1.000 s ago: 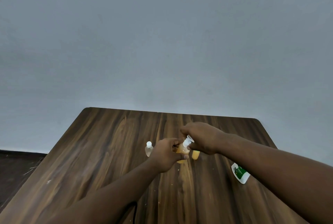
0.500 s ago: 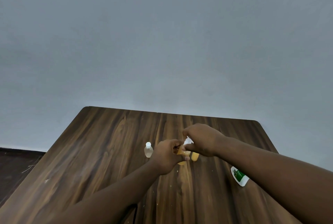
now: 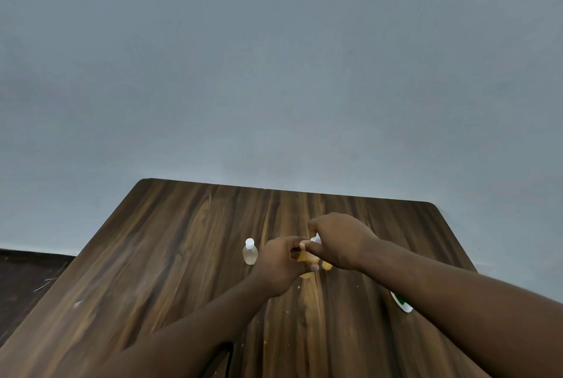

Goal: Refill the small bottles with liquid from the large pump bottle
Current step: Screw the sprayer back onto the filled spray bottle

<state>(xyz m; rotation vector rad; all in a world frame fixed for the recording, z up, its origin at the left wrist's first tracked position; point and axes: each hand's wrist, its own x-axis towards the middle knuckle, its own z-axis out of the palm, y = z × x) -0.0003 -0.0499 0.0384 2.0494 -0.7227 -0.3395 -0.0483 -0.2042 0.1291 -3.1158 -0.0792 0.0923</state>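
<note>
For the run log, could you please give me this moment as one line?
left hand holds orange bottle | right hand grips its white cap | clear bottle upright on table

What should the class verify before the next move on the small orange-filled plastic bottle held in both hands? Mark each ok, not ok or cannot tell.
1. Left hand grips the small orange-filled plastic bottle: ok.
2. Right hand pinches its white cap: ok.
3. Cap loose or tight: cannot tell.
4. Small clear bottle with white cap stands upright, apart from the hands: ok.
5. Large pump bottle at hand: cannot tell; only a white-and-green object shows by the right forearm.
</note>
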